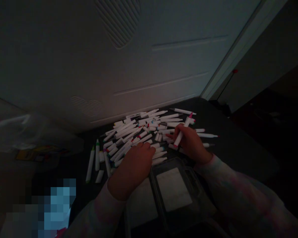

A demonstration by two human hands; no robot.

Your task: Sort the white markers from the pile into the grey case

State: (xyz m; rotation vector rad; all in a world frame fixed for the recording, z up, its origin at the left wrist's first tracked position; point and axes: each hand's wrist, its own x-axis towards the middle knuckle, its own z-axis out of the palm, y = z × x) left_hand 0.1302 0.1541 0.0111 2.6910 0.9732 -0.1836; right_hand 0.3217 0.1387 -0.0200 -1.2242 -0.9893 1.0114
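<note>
A heap of white markers and loose caps (125, 130) with coloured ends covers the dark tabletop. My right hand (192, 143) is closed around a white marker (182, 133), held slantwise above the right side of the heap. Pink shows at both ends of this marker. My left hand (136, 162) rests at the near edge of the heap, its fingers curled down among the markers. Its fingertips are hidden, so I cannot make out what they grip. Just below the hands lies a clear plastic case (161, 201) with pale panels inside.
Behind the table (238, 142) rises a pale panelled door (139, 66) with ribbed heart shapes. Two green-ended markers (90, 164) and a loose white cap (99, 176) lie at the left. Clear plastic wrapping (12, 132) stands further left. The light is dim.
</note>
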